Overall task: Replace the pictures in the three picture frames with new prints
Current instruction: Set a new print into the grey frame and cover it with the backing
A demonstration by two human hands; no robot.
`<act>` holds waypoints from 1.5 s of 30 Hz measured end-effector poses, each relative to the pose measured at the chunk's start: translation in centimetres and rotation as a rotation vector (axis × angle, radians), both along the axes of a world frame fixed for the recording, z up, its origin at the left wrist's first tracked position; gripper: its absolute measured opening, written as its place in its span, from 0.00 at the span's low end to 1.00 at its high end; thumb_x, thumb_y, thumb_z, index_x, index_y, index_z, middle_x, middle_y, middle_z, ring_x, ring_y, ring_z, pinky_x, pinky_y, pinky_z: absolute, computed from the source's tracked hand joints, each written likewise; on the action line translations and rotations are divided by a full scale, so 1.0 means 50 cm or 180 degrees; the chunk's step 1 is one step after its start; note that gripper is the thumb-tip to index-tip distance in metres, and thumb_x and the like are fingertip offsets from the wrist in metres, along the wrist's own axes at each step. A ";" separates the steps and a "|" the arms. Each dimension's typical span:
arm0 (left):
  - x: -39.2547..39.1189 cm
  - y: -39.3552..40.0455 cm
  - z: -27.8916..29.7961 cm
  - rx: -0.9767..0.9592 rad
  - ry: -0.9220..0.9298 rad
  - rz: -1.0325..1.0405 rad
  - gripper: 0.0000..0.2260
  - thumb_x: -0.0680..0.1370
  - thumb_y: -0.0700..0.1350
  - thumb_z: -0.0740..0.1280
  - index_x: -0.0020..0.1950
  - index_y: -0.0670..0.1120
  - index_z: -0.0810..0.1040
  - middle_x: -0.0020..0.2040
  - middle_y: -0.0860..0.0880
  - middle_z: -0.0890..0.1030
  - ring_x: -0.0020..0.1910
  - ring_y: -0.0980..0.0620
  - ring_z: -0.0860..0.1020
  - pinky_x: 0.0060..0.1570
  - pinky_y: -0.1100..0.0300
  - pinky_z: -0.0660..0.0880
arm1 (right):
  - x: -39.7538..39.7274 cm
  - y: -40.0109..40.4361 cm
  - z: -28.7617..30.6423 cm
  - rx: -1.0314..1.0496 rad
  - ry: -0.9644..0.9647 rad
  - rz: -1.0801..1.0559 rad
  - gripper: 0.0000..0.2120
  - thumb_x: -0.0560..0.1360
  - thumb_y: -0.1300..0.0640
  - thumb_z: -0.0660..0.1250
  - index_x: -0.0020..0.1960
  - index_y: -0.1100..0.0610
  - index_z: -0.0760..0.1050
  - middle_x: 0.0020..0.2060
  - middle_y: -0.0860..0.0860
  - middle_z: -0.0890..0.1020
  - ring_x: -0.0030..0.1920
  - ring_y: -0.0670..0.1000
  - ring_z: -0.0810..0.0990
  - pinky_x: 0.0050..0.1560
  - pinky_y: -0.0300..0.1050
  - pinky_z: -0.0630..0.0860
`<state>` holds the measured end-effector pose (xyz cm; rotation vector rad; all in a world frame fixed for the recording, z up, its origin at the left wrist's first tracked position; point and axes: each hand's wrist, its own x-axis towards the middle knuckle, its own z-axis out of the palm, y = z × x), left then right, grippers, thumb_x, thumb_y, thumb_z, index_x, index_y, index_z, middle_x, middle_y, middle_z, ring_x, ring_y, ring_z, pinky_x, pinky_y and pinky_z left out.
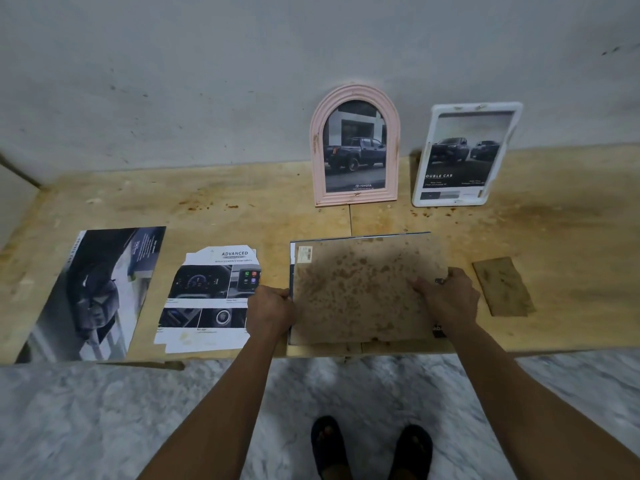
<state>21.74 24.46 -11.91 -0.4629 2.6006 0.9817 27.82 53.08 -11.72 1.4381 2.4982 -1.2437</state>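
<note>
On table, left hand, right hand gripping face-down frame edges

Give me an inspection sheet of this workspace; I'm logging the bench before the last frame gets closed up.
Surface: wooden table, stained, with brown specks.
Job's things: pink arched frame and white frame stand against the wall, both holding truck prints; third frame lies face down, its stained backing board up.
Clutter: large car print and trimmed dashboard print lie flat at left; loose brown board piece at right.
Grippers: left hand grips the third frame's left edge; right hand rests on its right edge.
Cables: nothing seen.
Surroundings: grey wall, marbled floor, sandalled feet.
</note>
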 end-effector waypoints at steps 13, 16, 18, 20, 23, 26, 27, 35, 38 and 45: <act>-0.005 0.003 -0.002 -0.0217 -0.0067 -0.0234 0.07 0.69 0.53 0.75 0.38 0.51 0.86 0.33 0.50 0.83 0.35 0.48 0.82 0.37 0.54 0.81 | -0.007 -0.020 -0.005 0.1059 -0.0893 0.0660 0.32 0.69 0.29 0.64 0.59 0.55 0.74 0.60 0.55 0.68 0.62 0.60 0.66 0.53 0.59 0.72; 0.000 0.008 -0.008 -0.0284 0.0131 -0.0272 0.08 0.69 0.56 0.73 0.43 0.52 0.84 0.36 0.50 0.82 0.39 0.47 0.82 0.38 0.52 0.81 | 0.010 -0.008 -0.010 0.0991 -0.0546 0.0976 0.37 0.67 0.29 0.66 0.66 0.52 0.66 0.64 0.55 0.67 0.64 0.60 0.66 0.56 0.60 0.72; 0.009 0.016 -0.015 -0.0524 0.0443 -0.0663 0.15 0.69 0.60 0.71 0.51 0.54 0.78 0.47 0.48 0.80 0.49 0.44 0.79 0.43 0.47 0.80 | 0.033 -0.001 -0.020 0.1034 -0.0233 0.1410 0.43 0.65 0.30 0.69 0.71 0.47 0.56 0.70 0.56 0.63 0.67 0.62 0.64 0.58 0.63 0.73; 0.019 0.025 -0.023 -0.0808 0.0375 -0.1335 0.34 0.65 0.66 0.71 0.68 0.58 0.67 0.65 0.46 0.71 0.64 0.42 0.71 0.53 0.42 0.78 | 0.057 0.001 -0.039 0.1215 -0.0157 0.1845 0.45 0.64 0.28 0.68 0.72 0.47 0.54 0.74 0.57 0.59 0.70 0.63 0.62 0.61 0.64 0.71; 0.026 0.032 -0.037 -0.1156 0.0054 -0.1871 0.49 0.63 0.73 0.70 0.77 0.61 0.50 0.81 0.48 0.47 0.77 0.41 0.53 0.68 0.38 0.66 | 0.074 0.000 -0.067 0.1541 -0.0266 0.2033 0.44 0.65 0.24 0.62 0.72 0.49 0.63 0.76 0.57 0.55 0.72 0.63 0.61 0.63 0.64 0.69; 0.024 0.035 -0.042 -0.1292 0.0070 -0.1923 0.50 0.64 0.74 0.69 0.78 0.61 0.48 0.81 0.48 0.42 0.78 0.41 0.50 0.70 0.38 0.60 | 0.071 -0.004 -0.068 0.1639 -0.0410 0.2055 0.42 0.67 0.24 0.58 0.72 0.47 0.61 0.77 0.55 0.51 0.73 0.60 0.58 0.64 0.62 0.67; 0.023 0.036 -0.044 -0.1311 0.0070 -0.1926 0.50 0.64 0.74 0.69 0.78 0.61 0.48 0.81 0.48 0.42 0.78 0.41 0.50 0.70 0.38 0.59 | 0.071 -0.005 -0.066 0.1647 -0.0443 0.2058 0.42 0.67 0.23 0.57 0.72 0.47 0.61 0.77 0.54 0.51 0.73 0.60 0.57 0.64 0.62 0.67; -0.004 0.052 -0.018 -0.1332 0.0184 -0.2397 0.53 0.66 0.69 0.73 0.79 0.53 0.45 0.81 0.48 0.36 0.80 0.42 0.38 0.73 0.33 0.53 | 0.053 0.001 -0.039 0.1836 -0.0681 0.2643 0.47 0.68 0.23 0.49 0.75 0.56 0.57 0.77 0.54 0.55 0.77 0.56 0.48 0.73 0.62 0.56; -0.038 0.060 -0.020 -0.1456 -0.0035 -0.2860 0.54 0.69 0.66 0.72 0.80 0.54 0.37 0.81 0.47 0.35 0.79 0.43 0.36 0.74 0.30 0.47 | 0.004 0.013 -0.026 0.1641 -0.0566 0.2665 0.45 0.72 0.28 0.54 0.78 0.56 0.51 0.78 0.54 0.50 0.78 0.56 0.48 0.75 0.61 0.51; -0.061 0.070 -0.015 -0.1428 0.0100 -0.2756 0.53 0.65 0.61 0.78 0.79 0.55 0.48 0.81 0.48 0.46 0.79 0.42 0.46 0.72 0.32 0.55 | -0.055 0.013 -0.044 0.1450 -0.0690 0.2865 0.46 0.72 0.27 0.53 0.79 0.50 0.39 0.78 0.50 0.39 0.77 0.54 0.37 0.75 0.61 0.43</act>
